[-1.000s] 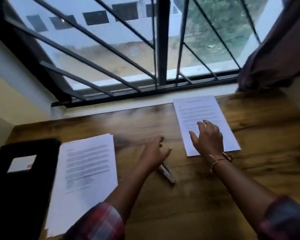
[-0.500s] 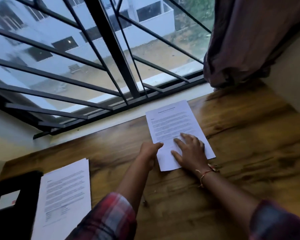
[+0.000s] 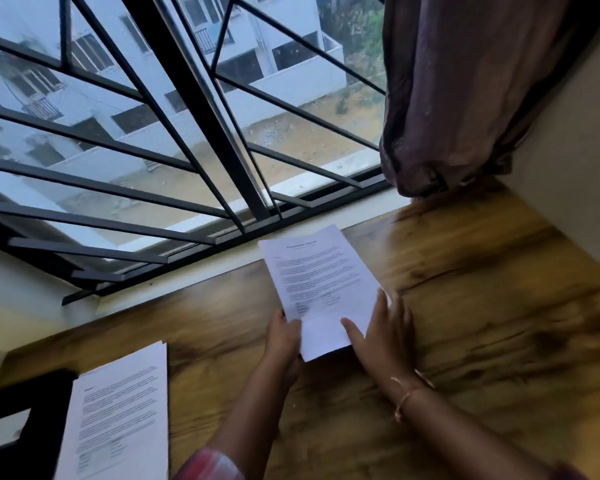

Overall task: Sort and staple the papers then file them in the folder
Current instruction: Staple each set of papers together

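We see a wooden table (image 3: pixel 499 341) below the window. At seven o'clock lies a stack of printed papers (image 3: pixel 118 410). Just beside it, at eight o'clock, lies a black folder (image 3: pixel 49 393) bearing a white label (image 3: pixel 0 433).

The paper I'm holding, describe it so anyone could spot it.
Find the barred window, then the wooden desk below. The printed sheet is gripped by the left hand and right hand; the other stack lies untouched beside the black folder.
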The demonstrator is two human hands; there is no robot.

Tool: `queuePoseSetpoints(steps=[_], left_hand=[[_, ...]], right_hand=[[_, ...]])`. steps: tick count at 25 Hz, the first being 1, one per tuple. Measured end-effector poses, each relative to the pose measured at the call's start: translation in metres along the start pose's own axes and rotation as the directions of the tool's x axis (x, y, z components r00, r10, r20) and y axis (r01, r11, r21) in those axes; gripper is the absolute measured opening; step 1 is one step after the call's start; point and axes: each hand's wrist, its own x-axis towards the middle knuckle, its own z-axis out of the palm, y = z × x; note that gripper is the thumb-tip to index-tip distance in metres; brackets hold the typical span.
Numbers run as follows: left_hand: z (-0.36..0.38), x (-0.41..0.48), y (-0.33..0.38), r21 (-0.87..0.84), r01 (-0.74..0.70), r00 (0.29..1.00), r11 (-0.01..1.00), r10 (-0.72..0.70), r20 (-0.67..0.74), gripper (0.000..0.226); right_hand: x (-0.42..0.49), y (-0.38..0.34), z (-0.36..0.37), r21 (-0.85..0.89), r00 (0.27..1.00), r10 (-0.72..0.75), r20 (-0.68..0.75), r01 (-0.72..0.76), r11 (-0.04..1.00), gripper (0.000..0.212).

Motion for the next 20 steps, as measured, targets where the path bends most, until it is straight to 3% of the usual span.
queuePoseSetpoints(steps=[2,3,5,6,8,10,13,15,18,20], left_hand=[[0.000,-0.008,-0.009,-0.149,0.009,0.999,0.989,-0.016,-0.049,0.021],[0.002,-0.012,-0.017,-0.215,0.016,0.997,0.976,-0.031,-0.066,0.023],[0.009,-0.027,-0.032,-0.321,0.041,0.998,0.946,-0.057,-0.041,0.026],[0.012,-0.036,-0.042,-0.356,0.073,0.997,0.931,-0.079,-0.002,0.027],[0.011,-0.055,-0.057,-0.398,0.148,0.988,0.905,-0.123,0.090,0.027],[-0.002,-0.061,-0.058,-0.406,0.159,0.984,0.900,-0.113,0.134,0.029],[-0.044,-0.050,-0.038,-0.497,0.108,0.994,0.861,-0.076,0.085,0.038],[-0.077,-0.051,-0.017,-0.493,0.090,0.991,0.866,-0.030,0.127,0.039],[-0.112,-0.058,0.008,-0.222,0.063,0.942,0.973,0.015,0.334,0.035],[-0.116,-0.058,0.011,-0.052,-0.042,0.926,0.998,0.059,0.373,0.033]], right_hand=[[-0.019,-0.003,-0.013,0.296,0.974,0.213,0.083,-0.228,0.928,0.098],[-0.024,-0.005,-0.021,0.444,0.947,0.272,0.170,-0.320,0.837,0.093],[-0.028,-0.011,-0.034,0.718,0.888,0.284,0.362,-0.460,0.523,0.062],[-0.027,-0.013,-0.040,0.765,0.873,0.250,0.418,-0.487,0.421,0.042],[-0.026,-0.011,-0.046,0.767,0.880,0.202,0.429,-0.474,0.433,0.022],[-0.028,-0.004,-0.054,0.764,0.872,0.176,0.458,-0.487,0.424,0.024],[-0.032,0.011,-0.077,0.772,0.849,0.077,0.522,-0.509,0.381,0.026],[-0.033,0.022,-0.095,0.767,0.846,0.015,0.532,-0.490,0.414,0.031],[-0.028,0.031,-0.112,0.709,0.856,-0.003,0.518,-0.427,0.562,0.032],[-0.026,0.029,-0.115,0.662,0.878,-0.029,0.478,-0.338,0.669,0.031]])
